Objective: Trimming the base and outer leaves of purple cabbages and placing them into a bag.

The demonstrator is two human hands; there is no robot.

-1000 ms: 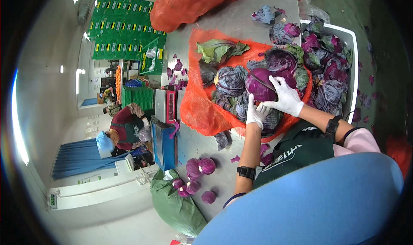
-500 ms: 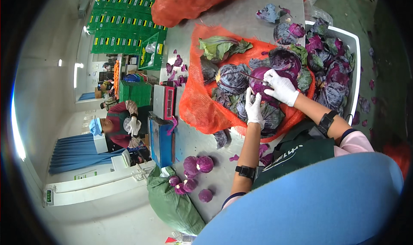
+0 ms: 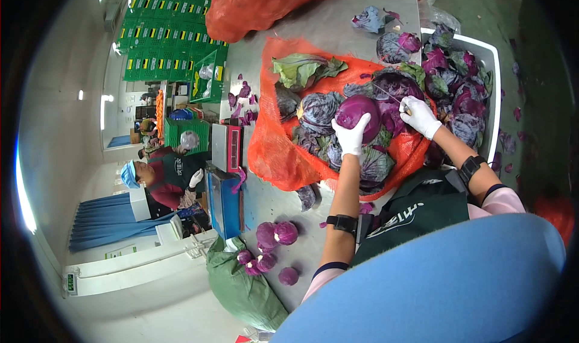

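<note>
Left hand [image 3: 351, 136] grips a red cabbage [image 3: 357, 110] over the orange net sack [image 3: 283, 156] (on the counter [image 3: 338, 26]); right hand [image 3: 419, 116] holds a knife [image 3: 389, 94] at it

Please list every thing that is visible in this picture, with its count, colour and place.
round trimmed red cabbage: one, purple, under left hand
untrimmed leafy cabbages: several, purple-green, on orange mesh sack
knife: one, thin, in right hand
white tub of leaf scraps: one, right of pile
trimmed small cabbages: about six, purple, on grey metal table
green sack: one, table's near end
green crates: many, far left
scale: one, red-framed, beside table
co-worker: one, left
left hand: white glove
right hand: white glove
</note>
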